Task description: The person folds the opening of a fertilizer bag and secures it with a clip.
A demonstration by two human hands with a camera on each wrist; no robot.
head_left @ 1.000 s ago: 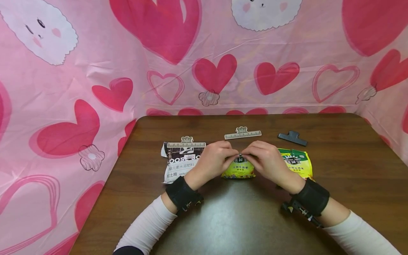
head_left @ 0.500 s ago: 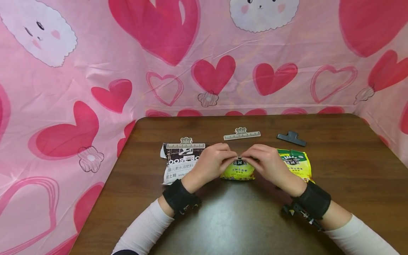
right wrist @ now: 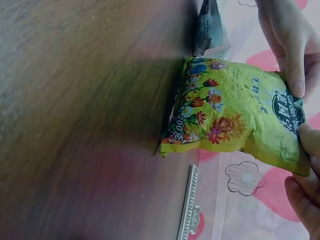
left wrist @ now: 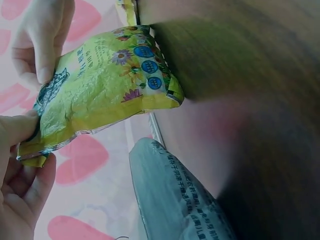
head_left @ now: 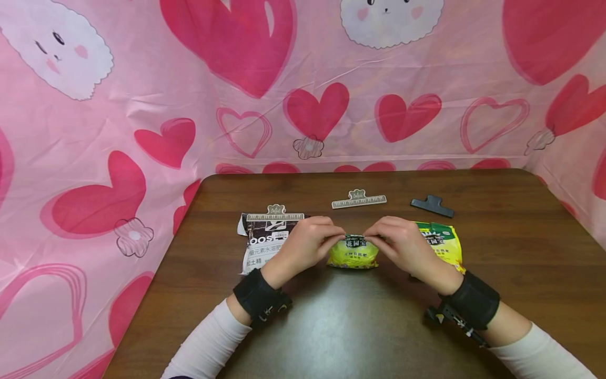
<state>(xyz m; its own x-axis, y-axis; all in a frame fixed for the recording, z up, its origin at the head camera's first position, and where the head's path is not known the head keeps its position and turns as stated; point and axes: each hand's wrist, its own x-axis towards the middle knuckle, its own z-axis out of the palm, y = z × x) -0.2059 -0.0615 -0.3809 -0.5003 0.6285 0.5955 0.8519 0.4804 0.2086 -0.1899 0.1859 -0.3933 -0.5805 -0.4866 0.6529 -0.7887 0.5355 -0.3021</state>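
A small yellow-green fertilizer bag [head_left: 352, 257] stands upright in the middle of the table. Its dark top edge appears folded over. My left hand [head_left: 310, 245] pinches the bag's top at the left corner between thumb and fingers. At the opposite corner my right hand [head_left: 400, 247] pinches the same top edge. In the left wrist view the bag [left wrist: 105, 80] shows printed flowers and blue round marks, with the left thumb [left wrist: 20, 127] pressed on its fold. From the right wrist, the bag's front [right wrist: 225, 110] is seen slightly creased, with the right-hand fingers [right wrist: 302, 200] behind its edge.
To the left lies a black-and-white bag [head_left: 262, 252] with a pale clip [head_left: 276, 215] across its top. Another yellow-green bag [head_left: 447, 250] is at the right, partly behind my hand. A loose pale clip [head_left: 359, 201] and a black clip [head_left: 432, 205] lie farther back.
Both hands have slid apart along the bag's top, left hand leftward and right hand rightward. More of the dark printed label now shows between them.
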